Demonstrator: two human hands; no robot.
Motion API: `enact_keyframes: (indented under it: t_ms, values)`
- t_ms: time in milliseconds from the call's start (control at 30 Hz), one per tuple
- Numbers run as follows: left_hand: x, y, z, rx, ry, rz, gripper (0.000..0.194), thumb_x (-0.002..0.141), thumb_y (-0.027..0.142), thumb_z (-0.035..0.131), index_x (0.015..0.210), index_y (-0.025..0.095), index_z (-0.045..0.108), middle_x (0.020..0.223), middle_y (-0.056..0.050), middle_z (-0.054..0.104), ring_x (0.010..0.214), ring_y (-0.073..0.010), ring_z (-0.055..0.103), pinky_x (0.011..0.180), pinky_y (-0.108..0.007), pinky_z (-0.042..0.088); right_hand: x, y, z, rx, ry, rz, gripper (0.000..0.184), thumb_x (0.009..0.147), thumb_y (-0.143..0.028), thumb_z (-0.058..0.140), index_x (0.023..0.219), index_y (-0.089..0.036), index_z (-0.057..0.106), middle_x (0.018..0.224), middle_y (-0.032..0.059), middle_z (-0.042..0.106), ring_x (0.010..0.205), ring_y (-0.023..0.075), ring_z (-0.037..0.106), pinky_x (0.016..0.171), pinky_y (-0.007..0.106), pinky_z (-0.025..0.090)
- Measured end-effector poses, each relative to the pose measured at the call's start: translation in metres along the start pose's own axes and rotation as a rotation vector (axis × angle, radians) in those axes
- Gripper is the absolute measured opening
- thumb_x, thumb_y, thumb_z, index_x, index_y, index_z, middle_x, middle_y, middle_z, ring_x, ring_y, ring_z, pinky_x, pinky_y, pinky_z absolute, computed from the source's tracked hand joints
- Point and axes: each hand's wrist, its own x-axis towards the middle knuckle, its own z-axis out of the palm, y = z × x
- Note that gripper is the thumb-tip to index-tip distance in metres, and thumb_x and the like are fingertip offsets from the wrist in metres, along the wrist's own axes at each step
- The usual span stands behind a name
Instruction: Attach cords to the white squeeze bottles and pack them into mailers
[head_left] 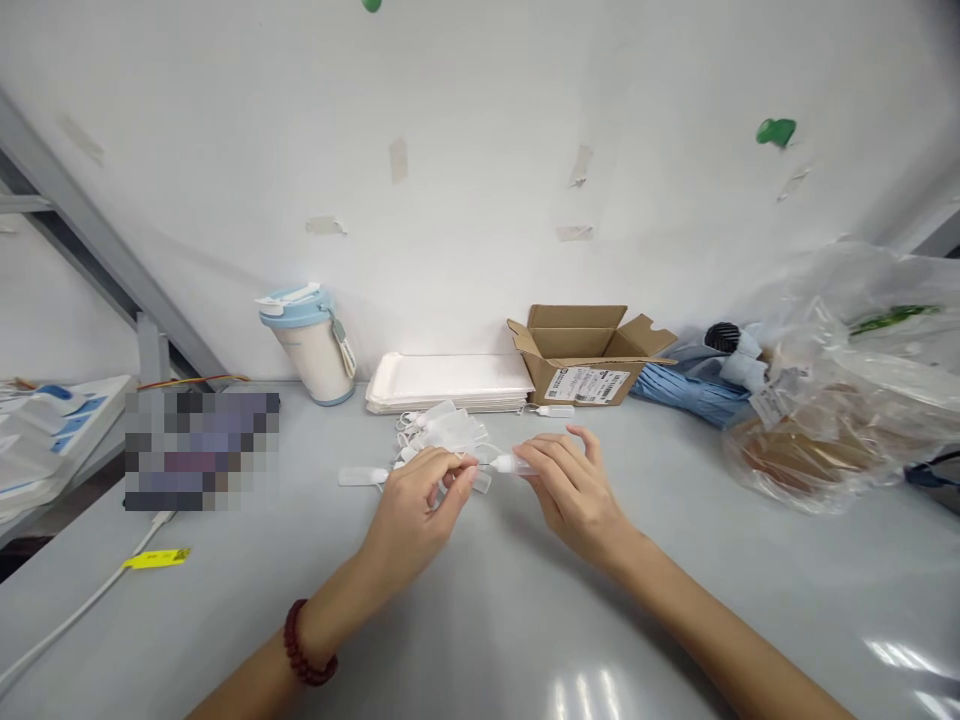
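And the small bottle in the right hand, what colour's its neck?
The neck is white; best seen in the head view.

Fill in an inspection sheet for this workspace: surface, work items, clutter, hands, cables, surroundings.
Surface: grey table, glare near the front.
Work items: small white-capped bottle held above the table; pile of similar bottles behind the hands.
Clutter: tumbler, flat white stack, open cardboard box, blue fabric bundle, clear plastic bag, pixelated item.
Hands: right hand grips the bottle; left hand has fingers pinched at its tip, exact hold unclear.
Cables: white cable with yellow tag, at left.
Surroundings: pale wall with tape scraps; metal frame at left.
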Motion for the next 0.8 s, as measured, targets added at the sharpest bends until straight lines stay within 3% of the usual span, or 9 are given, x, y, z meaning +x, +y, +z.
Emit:
enact_keyframes:
  t_ms: [300,400,600,800]
  values:
    - [-0.001,0.007,0.000,-0.260,-0.052,-0.283,0.030,0.087,0.043,0.046,0.074,0.019,0.059,0.078,-0.001,0.061,0.068,-0.0131,0.051,0.055,-0.022,0.038,0.000,0.002,-0.003,0.003,0.060,-0.003,0.027,0.084,0.001,0.042,0.099,-0.017,0.055,0.086,0.0039,0.069,0.084,0.0140,0.061,0.094,0.038,0.030]
    - [0.000,0.004,0.000,-0.359,-0.031,-0.302,0.031,0.087,0.042,0.046,0.074,0.018,0.060,0.075,-0.001,0.059,0.064,-0.0114,0.048,0.056,-0.022,0.038,0.000,0.003,-0.003,-0.006,0.064,0.001,0.026,0.084,0.000,0.043,0.098,-0.017,0.056,0.085,0.0036,0.069,0.084,0.0138,0.061,0.094,0.038,0.030]
    - [0.005,-0.003,-0.001,-0.563,0.009,-0.310,0.027,0.086,0.041,0.049,0.093,0.018,0.063,0.071,0.000,0.055,0.055,-0.0083,0.045,0.048,-0.020,0.037,0.001,0.004,-0.003,-0.017,0.052,0.022,0.025,0.084,0.000,0.043,0.098,-0.017,0.055,0.085,0.0038,0.069,0.082,0.0137,0.061,0.093,0.037,0.030]
    - [0.006,-0.003,-0.002,-0.580,-0.133,-0.407,0.028,0.080,0.038,0.058,0.096,0.016,0.065,0.071,-0.001,0.059,0.058,-0.0101,0.051,0.048,-0.021,0.040,0.002,0.004,-0.003,-0.039,0.067,0.010,0.026,0.083,0.001,0.044,0.099,-0.017,0.053,0.083,0.0039,0.069,0.080,0.0136,0.061,0.092,0.037,0.032]
